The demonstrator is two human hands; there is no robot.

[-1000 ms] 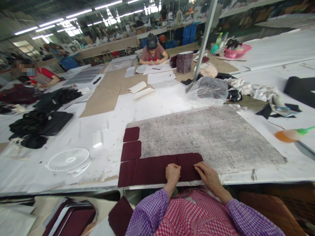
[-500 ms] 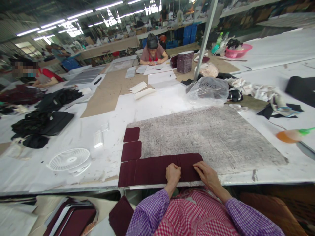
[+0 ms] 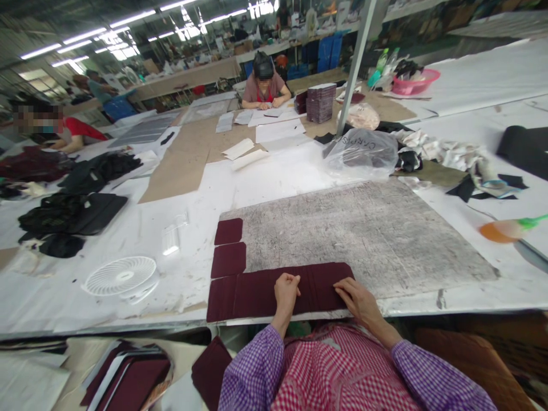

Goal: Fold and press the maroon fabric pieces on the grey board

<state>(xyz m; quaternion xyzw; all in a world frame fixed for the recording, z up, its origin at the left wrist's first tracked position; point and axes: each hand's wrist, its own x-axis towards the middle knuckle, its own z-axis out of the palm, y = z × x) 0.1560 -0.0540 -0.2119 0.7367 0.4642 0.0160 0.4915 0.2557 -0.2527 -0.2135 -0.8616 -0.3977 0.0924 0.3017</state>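
A long maroon fabric panel (image 3: 257, 294) lies flat along the table's front edge, creased across in several places. Over its middle, my left hand (image 3: 286, 292) is closed in a pinch; whatever is between the fingertips, if anything, is too small to make out. At the panel's right end, my right hand (image 3: 358, 299) has thumb and fingers together on the edge of the cloth. Two smaller maroon pieces, a lower one (image 3: 229, 260) and an upper one (image 3: 228, 231), lie in a column beyond the panel's left end. Beneath them is a grey, scuffed mat (image 3: 363, 228).
To the left lie a white fan (image 3: 122, 275) and dark bags (image 3: 77, 214). A clear plastic bag (image 3: 363, 149), a metal pole (image 3: 356, 63) and an orange bottle (image 3: 500, 231) are to the right. Maroon pieces (image 3: 145, 377) are stacked below the table edge. A co-worker (image 3: 265, 85) sits opposite.
My left hand has moved left and slightly away from me over the panel, turning from a fist to a pinch. My right hand stays at the panel's right end. The view has shifted slightly.
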